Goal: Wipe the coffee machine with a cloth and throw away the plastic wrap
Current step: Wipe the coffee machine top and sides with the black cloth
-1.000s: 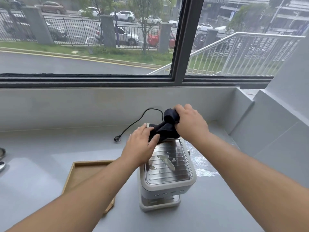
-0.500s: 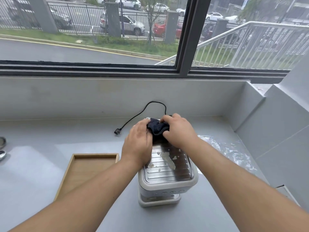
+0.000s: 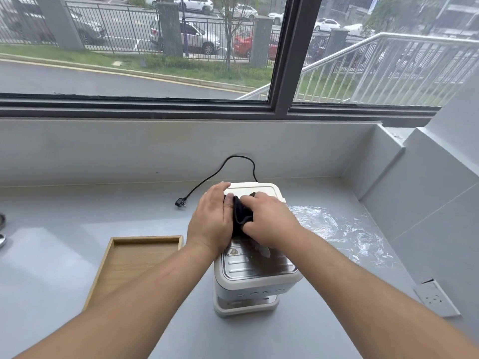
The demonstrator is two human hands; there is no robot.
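Head view, looking down on a pale grey counter [image 3: 64, 268] below a wide window.

Centre of frame: a white boxy coffee machine [image 3: 255, 275] with a ribbed steel top, smeared with pale residue near its middle. On that top, a dark, bunched cloth [image 3: 241, 216], pressed between 2 bare hands. Left hand [image 3: 211, 221] just left of the cloth, palm down, fingers together and curled against the fabric, tips reaching the machine's white rear lid. Right hand [image 3: 269, 222] just right of it, fingers clenched over the cloth and touching the left hand's; how much fabric sits under the palm, hard to tell.

Right of centre: a crumpled sheet of clear plastic wrap [image 3: 339, 229] flat on the counter, beside the machine and untouched by either hand.

Lower left of centre: a shallow wooden tray [image 3: 116, 270], near the machine's left side.

Upper centre: a black power cord [image 3: 220, 169] looping from behind the machine, its plug lying loose on the counter to the left.

Lower right: a white wall socket [image 3: 435, 299].
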